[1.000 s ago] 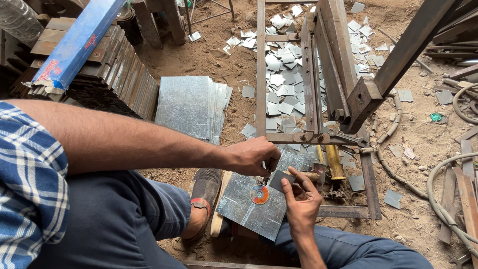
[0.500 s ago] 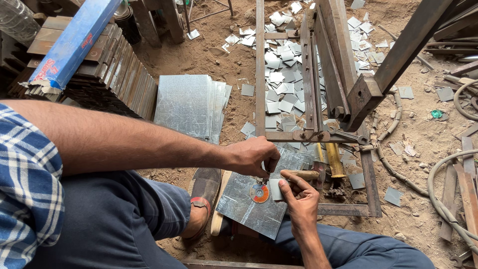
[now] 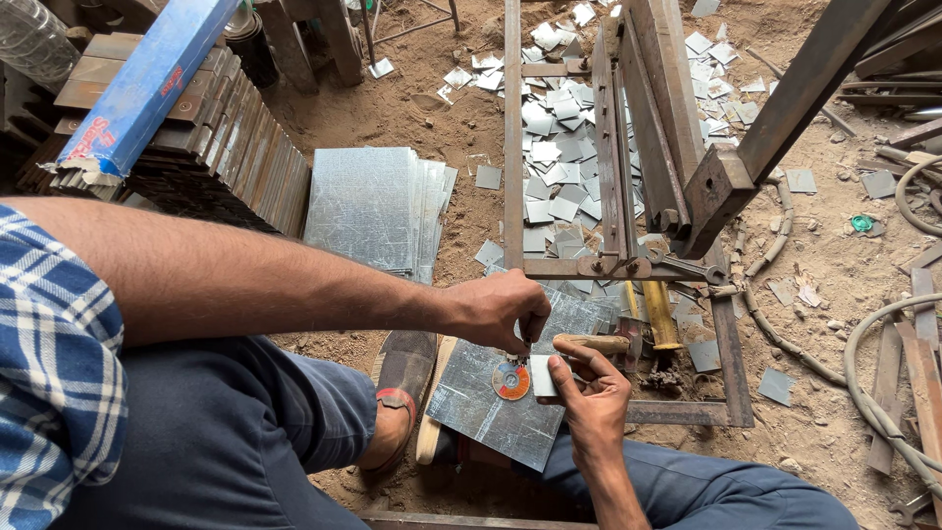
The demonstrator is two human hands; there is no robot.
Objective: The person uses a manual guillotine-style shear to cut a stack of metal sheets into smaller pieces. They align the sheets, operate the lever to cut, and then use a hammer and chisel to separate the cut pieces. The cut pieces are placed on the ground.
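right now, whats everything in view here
metal sheet: one, grey, under both hands
round disc: one, orange, on that sheet
sheet stack: one, grey, on the dirt
small cut squares: many, grey, inside the frame
steel frame: one, rusty brown, ahead
blue box: one, on stacked strips
hose: one, pale, at right
left hand: above the disc
right hand: holding a wooden-handled tool
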